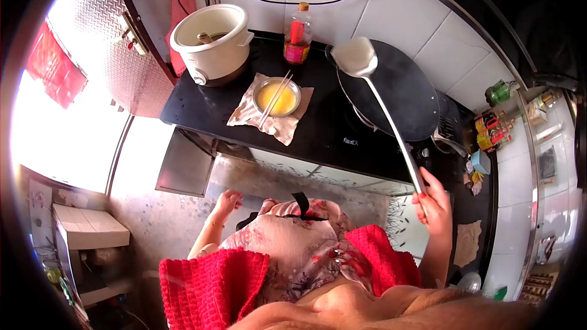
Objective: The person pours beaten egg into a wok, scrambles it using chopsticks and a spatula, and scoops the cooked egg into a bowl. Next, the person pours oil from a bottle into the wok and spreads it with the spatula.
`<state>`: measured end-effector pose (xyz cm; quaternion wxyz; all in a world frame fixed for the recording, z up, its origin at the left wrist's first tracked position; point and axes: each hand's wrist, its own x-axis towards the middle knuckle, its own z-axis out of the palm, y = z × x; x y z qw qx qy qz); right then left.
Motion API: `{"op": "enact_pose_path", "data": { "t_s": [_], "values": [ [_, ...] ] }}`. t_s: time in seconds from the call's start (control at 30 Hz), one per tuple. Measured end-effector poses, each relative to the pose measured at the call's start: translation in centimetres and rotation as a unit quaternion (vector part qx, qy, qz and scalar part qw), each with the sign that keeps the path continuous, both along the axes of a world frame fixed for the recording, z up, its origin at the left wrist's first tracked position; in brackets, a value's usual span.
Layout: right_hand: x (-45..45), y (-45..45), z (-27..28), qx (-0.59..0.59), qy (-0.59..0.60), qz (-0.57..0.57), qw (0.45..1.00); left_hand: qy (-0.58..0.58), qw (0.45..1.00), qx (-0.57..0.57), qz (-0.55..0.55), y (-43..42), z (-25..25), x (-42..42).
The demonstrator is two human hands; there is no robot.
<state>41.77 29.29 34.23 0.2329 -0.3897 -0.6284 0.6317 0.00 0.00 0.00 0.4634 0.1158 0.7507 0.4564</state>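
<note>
My right hand (435,201) is closed round the end of a long-handled metal wok spatula (391,119). Its broad blade is raised over the left rim of a dark wok (406,95), which sits on the stove. I cannot make out any food in the wok. In front of my waist, my left hand (228,201) hangs with loosely bent fingers and no object visible in it. Left of the wok, a bowl of beaten egg (282,107) stands on a brown cloth (244,113). A pair of chopsticks (276,99) lies across the bowl.
A white electric pot (211,40) with a utensil inside stands at the back left of the black counter (321,119). An oil bottle (297,35) is near the wall. Several bottles (494,131) stand at the right. Below the counter, a cabinet door (183,165) hangs ajar.
</note>
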Motion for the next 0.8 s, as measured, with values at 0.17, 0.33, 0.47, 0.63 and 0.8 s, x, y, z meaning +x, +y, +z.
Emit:
{"op": "enact_pose_path", "data": {
  "t_s": [0.17,0.33,0.47,0.63,0.8],
  "values": [
    [-8.9,-2.2,-1.2,-0.156,0.069,0.068,0.983,0.012,0.972,0.192,-0.138,6.0,13.0,0.0],
    [-16.3,-3.9,-4.7,-0.198,0.079,0.104,0.971,0.007,0.923,0.254,-0.287,11.2,21.1,0.3],
    [-21.3,-5.3,-7.2,-0.204,0.081,0.104,0.97,-0.097,0.918,0.291,-0.25,14.8,22.4,0.3],
    [-26.0,-6.8,-10.0,-0.165,0.056,0.078,0.982,-0.238,0.926,0.25,-0.155,17.6,22.1,-0.1],
    [-29.5,-7.5,-11.7,-0.177,0.082,0.089,0.977,-0.152,0.953,0.219,-0.14,18.1,21.8,-1.9]
  ]
}}
